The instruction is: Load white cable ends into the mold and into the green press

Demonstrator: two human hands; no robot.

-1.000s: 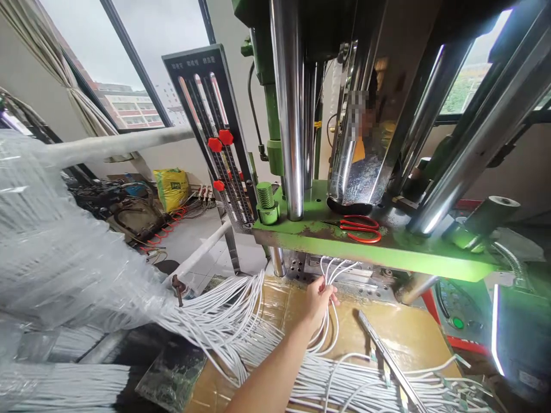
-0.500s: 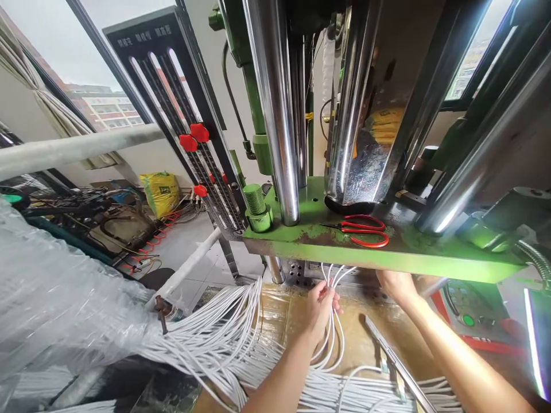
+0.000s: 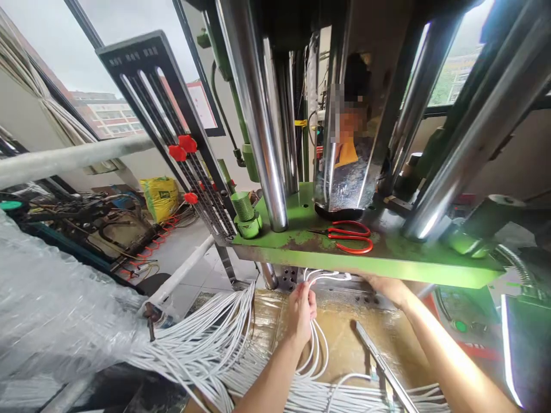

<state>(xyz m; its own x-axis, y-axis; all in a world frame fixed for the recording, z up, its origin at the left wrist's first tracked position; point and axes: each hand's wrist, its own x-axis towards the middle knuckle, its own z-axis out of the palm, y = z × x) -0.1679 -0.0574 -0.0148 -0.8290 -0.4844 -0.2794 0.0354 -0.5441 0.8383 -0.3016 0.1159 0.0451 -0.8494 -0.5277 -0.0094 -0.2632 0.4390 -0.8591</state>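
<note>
Holding cables (image 3: pixel 313 330), others (image 3: pixel 172 357) in plastic wrap (image 3: pixel 64 292)

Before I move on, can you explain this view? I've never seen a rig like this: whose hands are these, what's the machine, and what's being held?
You're looking through a camera worn on a person's head, pointing forward and down. The bare hands are that person's own. The machine looks like a press: steel columns rise from a thick green plate, where red-handled scissors lie.

The left hand grips a few white cables, whose upper ends run in below the plate's edge. The right hand is at that edge too; its fingertips are partly hidden, so I can't tell whether it holds anything.

Nearer the camera, many more cables spread across a brown sheet, along with a metal bar.
</note>
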